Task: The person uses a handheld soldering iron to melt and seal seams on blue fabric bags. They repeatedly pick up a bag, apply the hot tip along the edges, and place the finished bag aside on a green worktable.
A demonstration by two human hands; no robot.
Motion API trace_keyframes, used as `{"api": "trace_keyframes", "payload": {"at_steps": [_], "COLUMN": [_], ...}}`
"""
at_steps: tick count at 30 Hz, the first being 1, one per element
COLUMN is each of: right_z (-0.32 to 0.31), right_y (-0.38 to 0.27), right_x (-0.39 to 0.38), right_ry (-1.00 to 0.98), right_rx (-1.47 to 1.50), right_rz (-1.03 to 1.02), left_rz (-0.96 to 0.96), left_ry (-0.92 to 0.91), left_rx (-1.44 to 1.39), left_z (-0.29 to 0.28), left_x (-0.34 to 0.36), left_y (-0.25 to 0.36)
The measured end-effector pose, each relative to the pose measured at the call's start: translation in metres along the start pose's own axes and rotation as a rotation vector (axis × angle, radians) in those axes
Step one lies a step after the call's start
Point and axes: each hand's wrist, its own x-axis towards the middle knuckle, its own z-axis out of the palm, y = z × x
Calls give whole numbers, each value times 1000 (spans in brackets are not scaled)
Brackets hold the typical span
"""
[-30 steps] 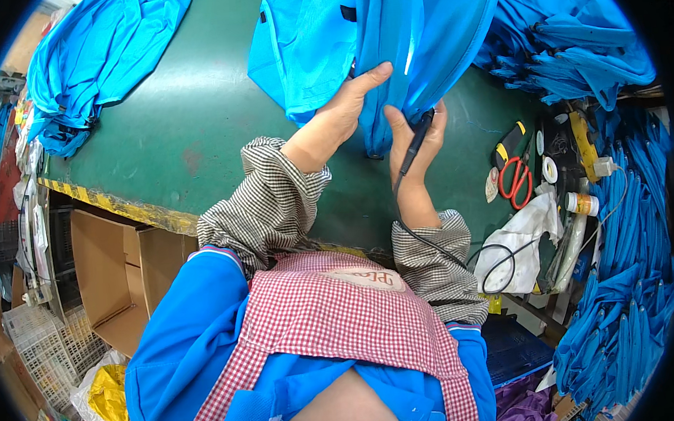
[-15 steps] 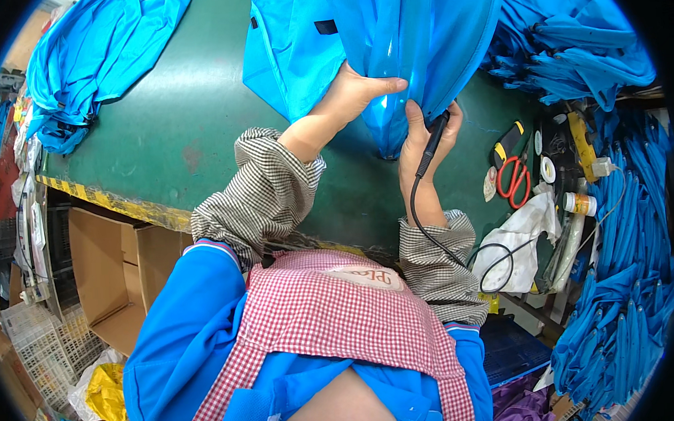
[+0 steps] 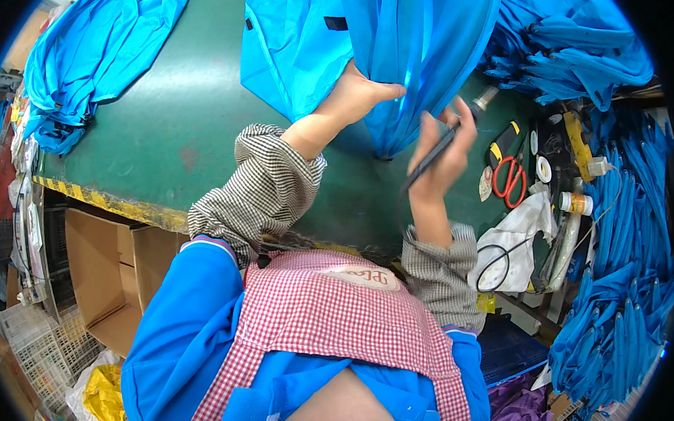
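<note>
Green surface (image 3: 172, 127) across the top of the frame, with a blue fabric piece (image 3: 427, 38) at upper centre.
At upper left lies a crumpled blue bundle (image 3: 108, 51). Right of it, the left hand (image 3: 350, 95) holds the fabric piece, thumb stretched across its front, the other fingers hidden behind a fold. Below, the checked apron (image 3: 335, 317) carries a pale patch (image 3: 359, 278) with brown cursive lettering, partly legible. Right of centre, the blurred right hand (image 3: 447, 163) is clear of the fabric, its fingers curled and thumb closed around a black-handled corded tool (image 3: 436, 153) whose metal tip points to the upper right. Further right lie red-handled scissors (image 3: 512, 182), then a small white bottle (image 3: 577, 203) with an orange label, its print too small to read.
</note>
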Motion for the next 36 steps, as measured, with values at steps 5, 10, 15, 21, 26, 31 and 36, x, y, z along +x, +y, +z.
{"api": "trace_keyframes", "payload": {"at_steps": [5,10,15,21,26,31,36], "right_z": [-56,-47,-37,-31,-44,14,-45], "right_y": [-29,-22,-15,-26,-52,-44,-58], "right_x": [-8,-8,-6,5,42,86,137], "right_ry": [-34,-145,-157,-256,-7,-98,115], "right_rx": [203,83,79,-49,263,-78,167], "right_rz": [-192,-421,-440,-399,-526,-400,-921], "left_rz": [-19,-13,-31,-76,64,-255,706], "left_ry": [-77,-105,-113,-109,-39,-701,-835], "left_rx": [120,124,110,114,-100,311,429], "left_z": [-2,0,-1,3,8,0,-113], "left_x": [3,5,8,7,-5,-52,18], "left_y": [5,3,-1,-3,6,48,201]}}
